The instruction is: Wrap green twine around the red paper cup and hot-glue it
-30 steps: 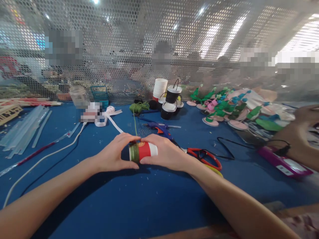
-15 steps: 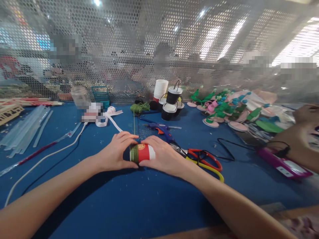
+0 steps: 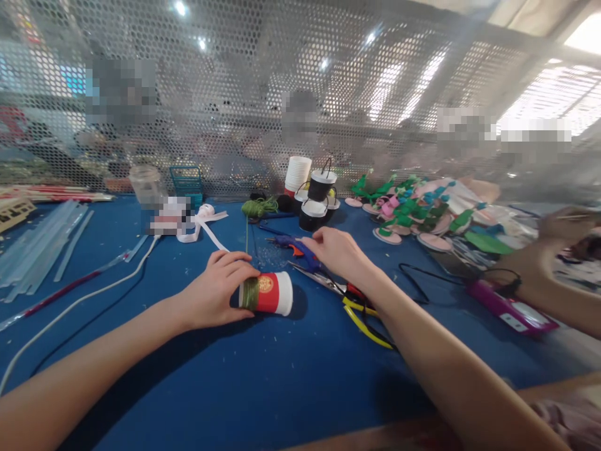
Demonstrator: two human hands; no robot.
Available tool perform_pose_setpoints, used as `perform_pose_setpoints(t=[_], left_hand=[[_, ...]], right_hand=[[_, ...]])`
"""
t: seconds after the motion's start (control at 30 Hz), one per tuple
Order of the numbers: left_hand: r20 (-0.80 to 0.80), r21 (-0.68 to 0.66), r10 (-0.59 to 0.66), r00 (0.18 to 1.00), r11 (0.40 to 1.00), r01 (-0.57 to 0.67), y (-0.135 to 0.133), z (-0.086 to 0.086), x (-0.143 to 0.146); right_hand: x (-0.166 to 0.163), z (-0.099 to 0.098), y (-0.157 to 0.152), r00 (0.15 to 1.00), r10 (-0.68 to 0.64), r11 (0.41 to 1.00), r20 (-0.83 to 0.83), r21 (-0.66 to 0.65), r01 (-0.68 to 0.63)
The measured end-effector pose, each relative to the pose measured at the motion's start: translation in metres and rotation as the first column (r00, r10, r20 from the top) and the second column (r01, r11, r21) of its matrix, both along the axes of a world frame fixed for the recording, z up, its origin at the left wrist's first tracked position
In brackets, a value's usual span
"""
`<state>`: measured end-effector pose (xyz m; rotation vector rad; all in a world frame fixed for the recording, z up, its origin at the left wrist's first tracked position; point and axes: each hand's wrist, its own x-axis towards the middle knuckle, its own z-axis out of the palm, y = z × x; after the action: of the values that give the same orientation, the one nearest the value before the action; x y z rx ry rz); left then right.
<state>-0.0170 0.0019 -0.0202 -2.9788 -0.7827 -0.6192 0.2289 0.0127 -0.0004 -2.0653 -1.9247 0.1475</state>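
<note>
A red and white paper cup (image 3: pixel 277 293) lies on its side, its base end wound with green yarn (image 3: pixel 250 294). My left hand (image 3: pixel 216 289) is closed around the wound end, which its fingers partly cover. From the cup a strand runs back to a green yarn bundle (image 3: pixel 257 207). Over the blue glue gun (image 3: pixel 306 255), my right hand (image 3: pixel 339 252) has its fingers closed on the handle; the fingertips are partly hidden. Under my right wrist lie scissors (image 3: pixel 364 321) with red and yellow handles, blades toward the cup.
Behind stand black and white small buckets (image 3: pixel 313 214) and stacked paper cups (image 3: pixel 297 174). Green and pink crafts (image 3: pixel 408 213) crowd the right, near a purple power strip (image 3: pixel 511 307) and another person's arm (image 3: pixel 558 275). Glue sticks (image 3: pixel 47 250) and a white cable (image 3: pixel 94 293) lie left.
My right hand has let go of the cup and moved right and back onto the glue gun. My left hand keeps hold of the cup, whose white rim now shows.
</note>
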Motion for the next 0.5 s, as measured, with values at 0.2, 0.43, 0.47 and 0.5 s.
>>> perform_pose_setpoints(t=[0.2, 0.43, 0.47, 0.5], left_hand=[[-0.019, 0.117, -0.024, 1.000, 0.993, 0.026, 0.001, 0.000, 0.000], [-0.018, 0.160, -0.043, 0.999, 0.986, 0.045, 0.003, 0.000, 0.000], [-0.017, 0.161, -0.042, 0.999, 0.986, 0.044, 0.003, 0.001, -0.001], [-0.019, 0.161, -0.042, 0.999, 0.986, 0.044, 0.003, 0.001, -0.001]], right_hand=[[0.007, -0.021, 0.022, 1.000, -0.004, 0.985, -0.005, -0.174, 0.003], [0.004, -0.019, 0.020, 0.953, -0.065, 0.997, -0.295, -0.056, 0.051], [0.004, -0.013, 0.016, 0.938, -0.056, 0.998, -0.342, -0.031, 0.048], [0.004, -0.007, 0.010, 0.915, -0.037, 0.999, -0.402, -0.009, 0.036]])
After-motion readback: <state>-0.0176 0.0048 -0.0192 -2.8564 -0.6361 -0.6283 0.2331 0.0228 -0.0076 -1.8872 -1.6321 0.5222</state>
